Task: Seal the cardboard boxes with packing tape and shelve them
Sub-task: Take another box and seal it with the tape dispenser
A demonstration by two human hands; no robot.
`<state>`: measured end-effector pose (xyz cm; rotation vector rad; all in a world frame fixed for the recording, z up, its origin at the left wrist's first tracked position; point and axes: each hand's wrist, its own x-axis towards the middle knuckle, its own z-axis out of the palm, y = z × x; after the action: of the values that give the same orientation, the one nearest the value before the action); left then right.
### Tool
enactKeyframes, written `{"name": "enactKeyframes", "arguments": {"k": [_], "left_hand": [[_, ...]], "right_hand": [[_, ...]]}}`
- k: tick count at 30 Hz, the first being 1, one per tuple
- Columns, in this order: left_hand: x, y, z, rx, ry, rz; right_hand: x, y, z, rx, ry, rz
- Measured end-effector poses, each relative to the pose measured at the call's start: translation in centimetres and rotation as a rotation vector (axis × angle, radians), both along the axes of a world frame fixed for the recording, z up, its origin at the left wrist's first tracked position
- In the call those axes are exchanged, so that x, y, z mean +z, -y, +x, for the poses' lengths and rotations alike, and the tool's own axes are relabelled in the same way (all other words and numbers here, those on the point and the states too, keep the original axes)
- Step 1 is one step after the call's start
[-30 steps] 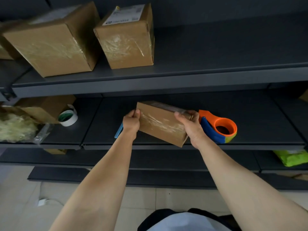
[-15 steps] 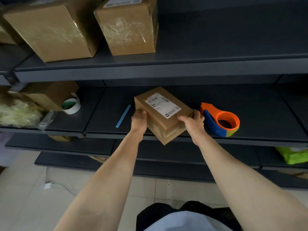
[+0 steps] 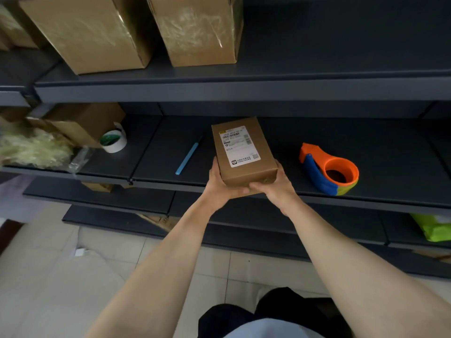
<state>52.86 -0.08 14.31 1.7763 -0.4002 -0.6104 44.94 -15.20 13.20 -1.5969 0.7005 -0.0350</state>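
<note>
The small brown cardboard box (image 3: 244,152) lies label-up at the front edge of the dark grey metal shelf (image 3: 380,152). The left hand (image 3: 218,189) and right hand (image 3: 277,189) hold its near end, each grip curled round a near corner. I read its white shipping label (image 3: 240,147) poorly: barcodes, and a mark that may be "0054". On the same shelf I see a thin blue stick (image 3: 188,154) just left of the box, an orange-and-blue tape dispenser (image 3: 329,172) to the right, and a white tape roll (image 3: 113,141) further left. Two larger taped cardboard boxes (image 3: 90,32) stand on the shelf above. Pale floor tiles (image 3: 48,276) lie below.
</note>
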Motion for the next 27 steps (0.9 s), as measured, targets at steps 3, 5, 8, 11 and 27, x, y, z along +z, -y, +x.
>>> {"name": "enactKeyframes", "arguments": {"k": [3,5,8,11,27], "left_hand": [[0.1,-0.4,-0.3,0.092,0.073,0.086],[0.4,-1.1,-0.4,0.14,0.079,0.103],[1.2,-2.4,-0.7,0.141,0.061,0.038],[2.3,-4.0,-1.9,0.139,0.079,-0.007],[9.3,-13.4,-12.5,-0.026,0.284,-0.133]], "right_hand": [[0.3,-1.0,-0.2,-0.041,0.002,-0.131],[0.8,-1.5,-0.6,-0.056,0.028,-0.208],[2.0,-2.4,-1.6,-0.074,0.07,-0.257],[3.2,-4.2,-3.1,-0.116,0.115,-0.299],[9.4,-14.8,-15.1,-0.315,0.341,-0.444]]}}
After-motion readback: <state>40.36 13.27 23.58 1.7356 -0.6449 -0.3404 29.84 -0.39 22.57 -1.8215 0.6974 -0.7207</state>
